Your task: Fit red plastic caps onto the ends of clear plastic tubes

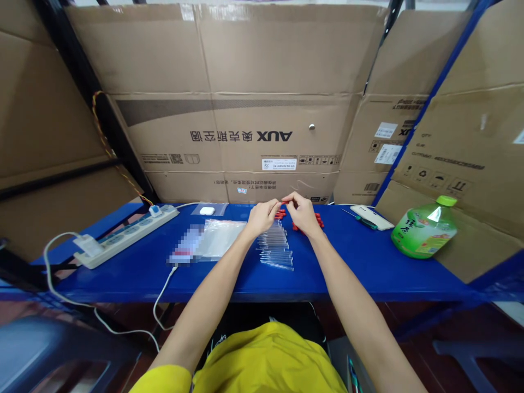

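Over the far part of the blue table, my left hand (263, 216) and my right hand (302, 212) meet at the fingertips. Both are closed in a pinch on a small red piece (285, 201); any other part held there is hidden by the fingers. Below and between the wrists lies a column of thin clear tubes (275, 245), side by side. Several red pieces (280, 214) rest at the tubes' far end. Another pile of red pieces (319, 220) lies beside my right hand, partly covered by it.
Clear plastic bags (221, 238) lie left of the tubes, beside a blurred-out device (186, 245) on a cable. A power strip (135, 232), white case (207, 210), green-handled screwdriver (365, 221), pale flat object (379, 218) and green bottle (426, 228) surround the workspace. Cardboard (245, 65) walls the back.
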Motion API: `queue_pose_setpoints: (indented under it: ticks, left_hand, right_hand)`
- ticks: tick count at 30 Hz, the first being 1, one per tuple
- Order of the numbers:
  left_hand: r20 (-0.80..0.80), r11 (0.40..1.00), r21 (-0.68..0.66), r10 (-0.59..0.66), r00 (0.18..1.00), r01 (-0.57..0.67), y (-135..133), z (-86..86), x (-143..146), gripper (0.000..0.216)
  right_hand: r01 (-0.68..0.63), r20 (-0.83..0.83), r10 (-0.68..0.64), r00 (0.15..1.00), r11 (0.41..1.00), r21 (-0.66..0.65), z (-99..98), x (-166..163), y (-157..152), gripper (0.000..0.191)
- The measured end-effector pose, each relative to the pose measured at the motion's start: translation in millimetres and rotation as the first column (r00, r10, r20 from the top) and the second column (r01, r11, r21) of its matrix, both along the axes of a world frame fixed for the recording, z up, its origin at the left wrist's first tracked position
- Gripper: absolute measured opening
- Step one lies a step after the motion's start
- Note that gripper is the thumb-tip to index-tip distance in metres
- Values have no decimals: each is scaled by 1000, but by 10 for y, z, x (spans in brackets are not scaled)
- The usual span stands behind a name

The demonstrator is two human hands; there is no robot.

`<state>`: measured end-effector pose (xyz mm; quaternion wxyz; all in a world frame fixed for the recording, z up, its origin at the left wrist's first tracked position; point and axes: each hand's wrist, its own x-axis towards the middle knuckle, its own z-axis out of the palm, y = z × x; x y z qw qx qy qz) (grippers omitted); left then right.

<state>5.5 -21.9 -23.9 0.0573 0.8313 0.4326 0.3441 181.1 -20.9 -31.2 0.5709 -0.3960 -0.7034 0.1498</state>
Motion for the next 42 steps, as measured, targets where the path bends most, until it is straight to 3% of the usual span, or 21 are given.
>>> queue_pose_setpoints:
  ticks: [5, 12, 16, 21, 26, 34, 42]
  left_hand:
    - [-40, 999, 11, 53, 998, -53, -3, 23, 1, 43]
    - [-33, 997, 21, 77, 996, -77, -18, 13, 20, 45]
    - [-49, 993, 49, 108, 993, -106, -31, -49, -5, 40]
    - [-83, 996, 83, 44, 996, -37, -44, -88, -31, 23]
    - [-168, 999, 29, 38, 985, -33, -42, -97, -48, 20]
    - [-294, 999, 41, 43, 955, -32, 20, -158, -59, 36]
    - [-315, 996, 67, 75, 946, -56, 52, -171, -58, 37]
  right_hand:
    - [93, 7, -93, 996, 996, -1, -2, -64, 23, 21]
    - [20, -108, -28, 994, 997, -72, -39, -97, 83, 23]
    - [-19, 51, 21, 998, 999, -41, -54, -48, 32, 22]
    - [4, 224, -1, 975, 1000, -12, -78, 7, 1, 19]
    - [25, 387, -6, 922, 999, -44, -106, 26, 3, 17]
    - [81, 508, -77, 858, 997, 14, -160, 21, 42, 12]
    - [117, 530, -134, 838, 991, 66, -162, -33, 40, 15]
